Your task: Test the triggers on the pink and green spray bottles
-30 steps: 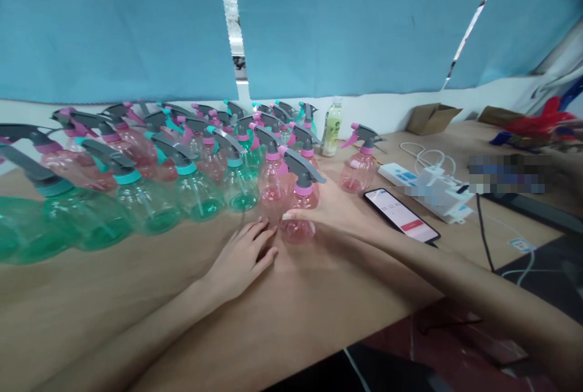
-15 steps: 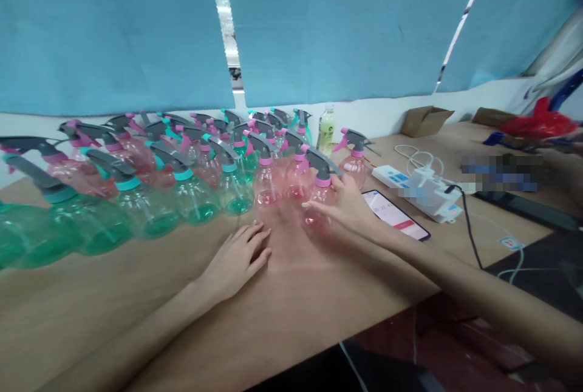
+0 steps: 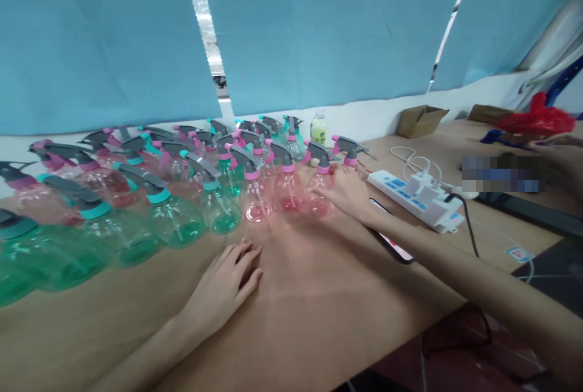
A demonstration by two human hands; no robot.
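Note:
My right hand [image 3: 347, 190] is closed around the right side of a pink spray bottle [image 3: 321, 201] with a grey trigger head, which stands upright on the table [image 3: 291, 301]. Left of it in the front row are another pink bottle [image 3: 289, 189] and a third pink one [image 3: 256, 198]. My left hand [image 3: 228, 280] rests on the tabletop in front of the green bottles [image 3: 221, 210], fingers slightly curled and apart, holding nothing. Several more green and pink bottles fill the left and back of the table.
Beside my right forearm lie a phone [image 3: 394, 243] and a white power strip [image 3: 410, 201] with plugs and cables. Farther off are a drink bottle [image 3: 318, 127], a cardboard box [image 3: 421, 122] and a red bag [image 3: 537, 119]. Another person's hand [image 3: 558, 152] shows at the right edge.
My right hand has moved the pink bottle back, in line beside the other pink ones. The view has shifted slightly, and my left hand stays on the table.

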